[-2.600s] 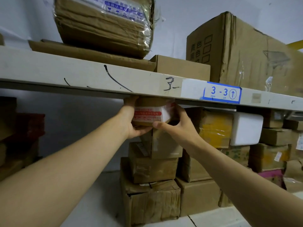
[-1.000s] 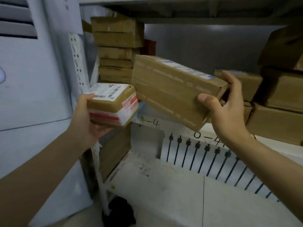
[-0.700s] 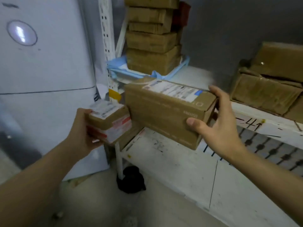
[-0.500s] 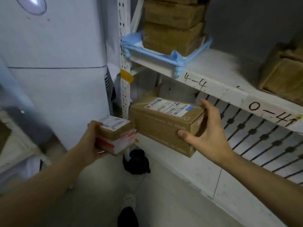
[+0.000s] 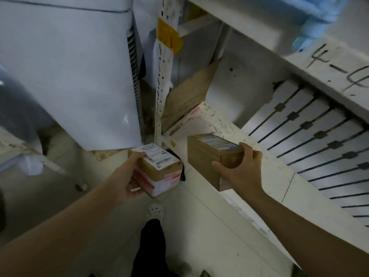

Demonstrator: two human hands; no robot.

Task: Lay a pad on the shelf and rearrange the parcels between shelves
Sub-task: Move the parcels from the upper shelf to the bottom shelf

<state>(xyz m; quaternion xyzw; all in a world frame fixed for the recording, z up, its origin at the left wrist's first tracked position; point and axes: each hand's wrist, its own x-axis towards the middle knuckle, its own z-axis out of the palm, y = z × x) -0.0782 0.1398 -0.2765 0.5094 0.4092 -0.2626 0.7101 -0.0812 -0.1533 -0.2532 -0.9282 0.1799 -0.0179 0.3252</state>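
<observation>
A small brown parcel (white label, red-and-white tape) is held tilted above the floor, beside a longer brown labelled parcel held at the lower shelf's front edge.

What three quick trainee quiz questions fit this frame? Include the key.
1. True or false: the left grip holds the parcel with red-and-white tape.
2. The long brown box in the right grip is: A) on the floor B) held at the front edge of the lower shelf C) stacked on the taped parcel.
3. What colour is the tape patch on the shelf upright?
Key: 1 true; 2 B; 3 yellow.
</observation>
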